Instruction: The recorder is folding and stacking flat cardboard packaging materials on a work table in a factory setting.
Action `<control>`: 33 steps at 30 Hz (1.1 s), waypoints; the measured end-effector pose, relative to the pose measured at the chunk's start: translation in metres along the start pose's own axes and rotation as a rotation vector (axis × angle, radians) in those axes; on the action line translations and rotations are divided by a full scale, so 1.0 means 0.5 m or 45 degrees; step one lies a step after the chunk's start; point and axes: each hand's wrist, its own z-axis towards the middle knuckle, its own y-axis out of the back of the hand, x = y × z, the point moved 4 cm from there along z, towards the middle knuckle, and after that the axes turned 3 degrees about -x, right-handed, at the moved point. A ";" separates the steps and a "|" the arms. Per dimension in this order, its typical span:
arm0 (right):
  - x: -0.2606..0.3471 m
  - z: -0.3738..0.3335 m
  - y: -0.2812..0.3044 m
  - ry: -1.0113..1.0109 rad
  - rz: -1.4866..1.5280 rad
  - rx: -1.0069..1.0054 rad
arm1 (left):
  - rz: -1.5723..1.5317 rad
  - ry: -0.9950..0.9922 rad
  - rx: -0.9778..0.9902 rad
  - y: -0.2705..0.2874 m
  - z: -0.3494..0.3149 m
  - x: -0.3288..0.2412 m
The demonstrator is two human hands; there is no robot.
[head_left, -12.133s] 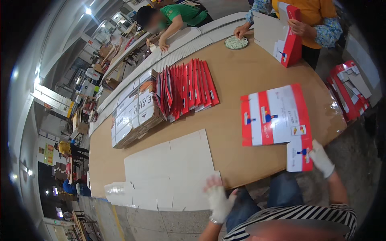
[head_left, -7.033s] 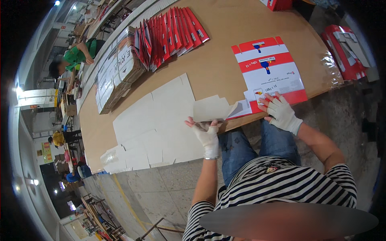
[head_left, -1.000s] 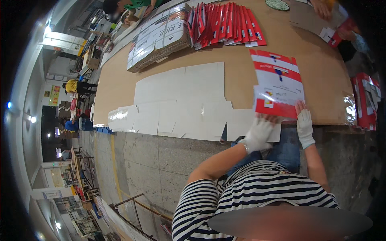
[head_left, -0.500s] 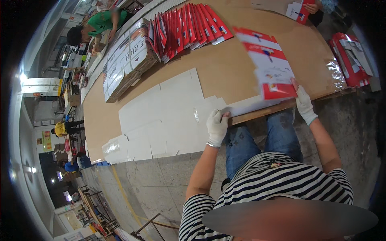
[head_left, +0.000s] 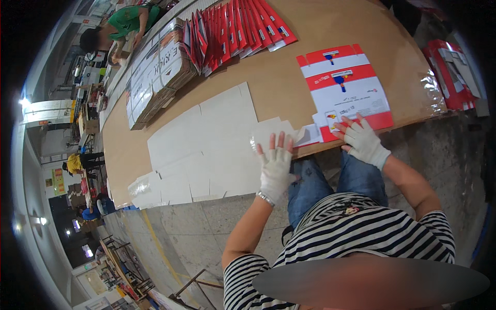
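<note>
A flat red and white printed cardboard sheet (head_left: pixel 361 95) lies face up at the table's near edge, its crease lines and cut flaps visible. My right hand (head_left: pixel 360 138), in a white fingerless glove, rests with spread fingers on its lower edge. To its left, my left hand (head_left: pixel 276 168), gloved alike, is spread at the edge of a large white board sheet (head_left: pixel 201 139); whether it touches the sheet I cannot tell. Between my hands, a small white and red flap (head_left: pixel 310 134) shows beside the printed sheet.
A fanned row of red folded cartons (head_left: pixel 237 28) stands on the brown table (head_left: pixel 279 77) at the back. Next to it is a strapped stack of flat printed cardboard (head_left: pixel 160 75). More red cardboard (head_left: pixel 450 75) sits off the right end. A person in green (head_left: pixel 129 23) works at far left.
The printed sheet has gone from raised and moving in my right hand to flat on the table. My right hand has let go and shifted left onto it; my left hand has opened out.
</note>
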 end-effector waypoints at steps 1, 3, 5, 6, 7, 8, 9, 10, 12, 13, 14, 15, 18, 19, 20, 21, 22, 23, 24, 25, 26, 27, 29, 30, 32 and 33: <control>0.001 -0.004 0.002 0.006 0.014 -0.005 | 0.010 0.009 0.009 -0.014 -0.015 0.021; -0.004 -0.016 0.003 -0.024 -0.010 -0.081 | 0.406 0.086 -0.397 -0.020 -0.030 0.060; -0.011 -0.025 -0.005 -0.059 -0.003 -0.107 | 0.058 0.171 -0.436 -0.027 -0.021 0.076; -0.014 -0.029 -0.006 -0.068 0.010 -0.114 | -0.478 0.303 -0.659 -0.022 -0.016 0.087; -0.012 -0.025 -0.006 -0.064 0.028 -0.128 | -1.012 0.442 -0.870 -0.022 -0.020 0.106; -0.010 -0.022 -0.005 -0.069 0.032 -0.137 | -1.316 0.538 -0.931 -0.077 -0.015 0.133; -0.013 -0.024 -0.007 -0.081 0.049 -0.123 | -1.320 0.520 -0.921 -0.090 0.006 0.122; -0.015 -0.026 -0.008 -0.094 0.067 -0.112 | -1.576 0.575 -1.096 -0.100 0.018 0.115; -0.016 -0.025 -0.007 -0.105 0.041 -0.113 | -1.831 0.613 -1.263 -0.135 0.050 0.097; -0.005 -0.012 -0.007 -0.082 0.027 -0.113 | -1.733 0.651 -1.460 -0.159 0.050 0.106; -0.001 -0.004 -0.007 -0.092 0.029 -0.126 | -1.643 0.679 -1.644 -0.171 0.051 0.112; -0.007 -0.011 -0.006 -0.089 0.032 -0.129 | -1.662 0.654 -1.620 -0.164 0.069 0.095; -0.017 -0.024 -0.013 -0.090 0.011 -0.135 | -2.023 0.809 -1.252 -0.165 0.125 0.050; -0.017 -0.021 -0.016 -0.068 -0.005 -0.134 | -2.022 0.791 -1.252 -0.159 0.131 0.046; -0.022 -0.021 -0.015 -0.075 -0.010 -0.147 | -1.741 0.729 -1.281 -0.141 0.132 0.044; -0.026 -0.022 -0.016 -0.028 -0.076 -0.104 | -1.468 0.658 -1.295 -0.123 0.140 0.036; -0.031 -0.022 -0.018 0.019 -0.141 -0.060 | -1.347 0.601 -1.185 -0.115 0.142 0.023; -0.041 -0.022 -0.015 0.003 -0.149 -0.069 | -1.350 0.580 -1.184 -0.106 0.144 0.022; -0.041 -0.020 -0.009 0.056 -0.232 -0.109 | -1.177 0.315 -1.130 -0.090 0.146 0.015; -0.039 -0.019 -0.004 0.110 -0.315 -0.148 | -0.998 0.059 -1.067 -0.076 0.146 0.004; -0.040 -0.017 0.000 0.103 -0.316 -0.155 | -0.892 -0.062 -0.951 -0.086 0.147 0.006; -0.042 -0.015 0.004 0.100 -0.276 -0.150 | -0.723 -0.238 -0.913 -0.076 0.151 -0.005; -0.040 -0.010 0.012 0.093 -0.235 -0.146 | -0.318 -0.342 -0.662 -0.081 0.145 -0.030; -0.039 -0.007 0.014 0.090 -0.239 -0.143 | -0.401 -0.354 -0.569 -0.072 0.149 -0.032; -0.041 -0.009 0.010 0.081 -0.242 -0.138 | -0.374 -0.358 -0.524 -0.054 0.144 -0.052; -0.042 -0.009 0.005 0.080 -0.248 -0.141 | -0.344 -0.350 -0.485 -0.043 0.141 -0.059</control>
